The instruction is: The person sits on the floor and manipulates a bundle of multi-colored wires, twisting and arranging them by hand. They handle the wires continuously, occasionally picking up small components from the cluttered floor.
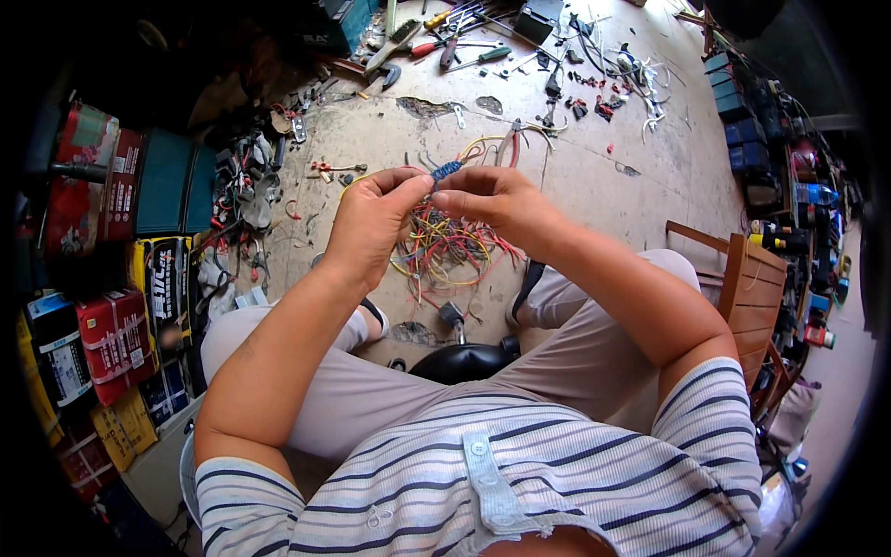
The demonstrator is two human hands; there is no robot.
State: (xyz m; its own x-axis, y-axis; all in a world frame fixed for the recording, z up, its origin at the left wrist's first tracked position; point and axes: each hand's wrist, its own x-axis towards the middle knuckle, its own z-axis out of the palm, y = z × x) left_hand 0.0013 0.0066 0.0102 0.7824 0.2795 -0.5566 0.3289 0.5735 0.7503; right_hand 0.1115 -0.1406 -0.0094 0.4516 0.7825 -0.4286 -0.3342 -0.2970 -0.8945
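A short, tightly coiled length of blue wire [447, 171] is held up in front of me, between my two hands. My left hand [371, 223] is closed, thumb and forefinger pinching the lower left end of the coil. From the other side my right hand [506, 202] closes on the same wire, its thumb and fingertips partly hiding it. Below them on the floor lies a tangled heap of thin wires [450, 251] in red, yellow and dark colours. Pliers with red handles [509, 147] lie just beyond my right hand.
Screwdrivers [492, 55], a brush [394, 45] and a black box [538, 19] lie at the far side. Cable scraps [650, 84] are scattered far right. Stacked boxes [111, 334] stand left; a wooden chair [747, 288] is on the right. A black seat [464, 362] shows between my legs.
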